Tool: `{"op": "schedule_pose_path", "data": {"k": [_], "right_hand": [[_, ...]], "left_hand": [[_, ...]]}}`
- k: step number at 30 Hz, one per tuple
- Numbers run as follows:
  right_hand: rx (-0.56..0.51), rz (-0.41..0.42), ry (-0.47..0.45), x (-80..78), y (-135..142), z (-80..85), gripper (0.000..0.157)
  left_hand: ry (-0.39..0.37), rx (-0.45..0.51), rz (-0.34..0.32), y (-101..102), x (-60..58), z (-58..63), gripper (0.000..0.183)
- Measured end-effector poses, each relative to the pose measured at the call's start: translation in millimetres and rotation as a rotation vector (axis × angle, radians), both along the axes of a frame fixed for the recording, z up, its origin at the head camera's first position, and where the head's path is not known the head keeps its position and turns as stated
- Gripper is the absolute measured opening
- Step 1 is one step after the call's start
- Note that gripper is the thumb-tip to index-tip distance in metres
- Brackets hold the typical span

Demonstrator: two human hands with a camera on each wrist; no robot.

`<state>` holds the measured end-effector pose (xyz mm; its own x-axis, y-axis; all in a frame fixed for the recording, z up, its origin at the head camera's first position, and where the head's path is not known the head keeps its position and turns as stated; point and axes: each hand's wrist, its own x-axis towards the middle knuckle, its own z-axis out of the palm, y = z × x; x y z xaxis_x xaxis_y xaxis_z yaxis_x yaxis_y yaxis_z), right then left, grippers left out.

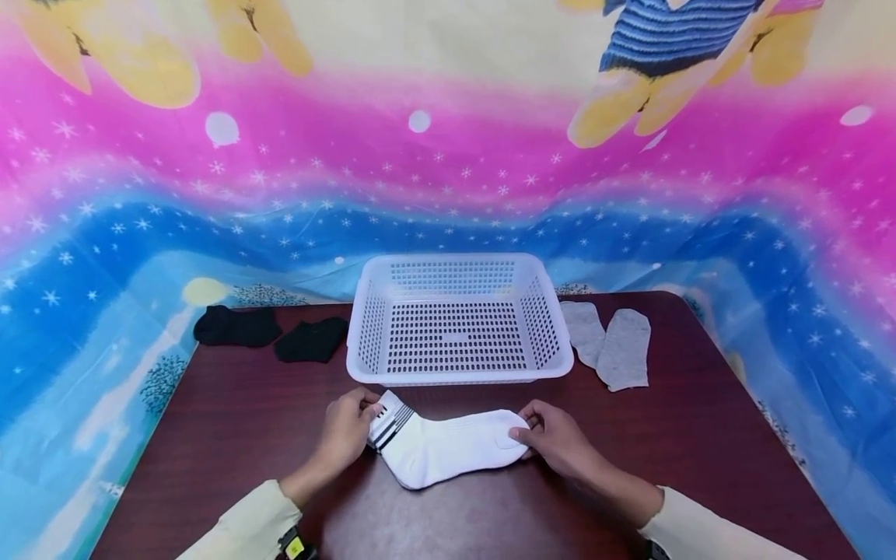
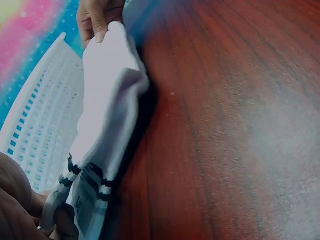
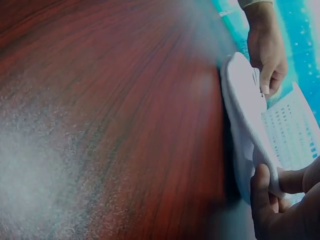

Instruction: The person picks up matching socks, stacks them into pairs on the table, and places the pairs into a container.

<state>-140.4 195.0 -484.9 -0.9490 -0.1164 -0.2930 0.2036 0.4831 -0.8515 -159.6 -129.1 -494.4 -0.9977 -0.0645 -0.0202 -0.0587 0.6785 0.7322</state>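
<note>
A white sock [image 1: 455,447] with dark stripes at its cuff stretches sideways between both hands, just in front of the basket. My left hand [image 1: 348,426] pinches the striped cuff, thumb on top. At the other end, my right hand [image 1: 553,437] pinches the toe between thumb and fingers. In the left wrist view the sock [image 2: 107,95] shows a fold along its side, and its edge stands over a dark shadow. The right wrist view has the thumb and fingers of the right hand [image 3: 285,205] on either side of the toe.
A white perforated plastic basket [image 1: 455,376] stands behind the sock. Left of it lie two black socks, one farther out [image 1: 238,327] and one nearer [image 1: 311,340]. Two grey socks [image 1: 624,350] overlap on the right. A printed cloth [image 1: 448,171] hangs behind the dark red table [image 1: 245,420].
</note>
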Motion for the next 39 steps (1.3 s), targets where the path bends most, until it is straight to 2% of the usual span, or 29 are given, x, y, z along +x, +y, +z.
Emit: {"op": "schedule_pose_path", "data": {"k": [6, 11, 15, 21, 31, 39], "right_hand": [[0.070, -0.004, 0.031, -0.9, -1, -1.9, 0.022], [0.164, -0.017, 0.060, -2.1, -2, -6.4, 0.026], [0.222, -0.007, 0.079, -3.1, -2, -7.4, 0.030], [0.247, 0.028, 0.092, -5.5, -4, -5.7, 0.031], [0.290, 0.073, 0.072, -7.6, -7, -9.1, 0.025], [0.324, 0.101, 0.112, -7.3, -7, -3.9, 0.019]], "left_hand": [[0.064, -0.051, -0.018, 2, 0.5, -3.7, 0.007], [0.079, -0.152, -0.058, 0, 4.0, -4.9, 0.008], [0.034, -0.234, -0.094, -1, 9.2, -1.3, 0.020], [-0.051, -0.286, -0.112, 0, 12.0, 1.5, 0.031], [-0.102, -0.223, -0.096, 1, 9.8, -3.6, 0.030], [-0.093, -0.152, -0.105, 0, 8.6, 1.5, 0.022]]}}
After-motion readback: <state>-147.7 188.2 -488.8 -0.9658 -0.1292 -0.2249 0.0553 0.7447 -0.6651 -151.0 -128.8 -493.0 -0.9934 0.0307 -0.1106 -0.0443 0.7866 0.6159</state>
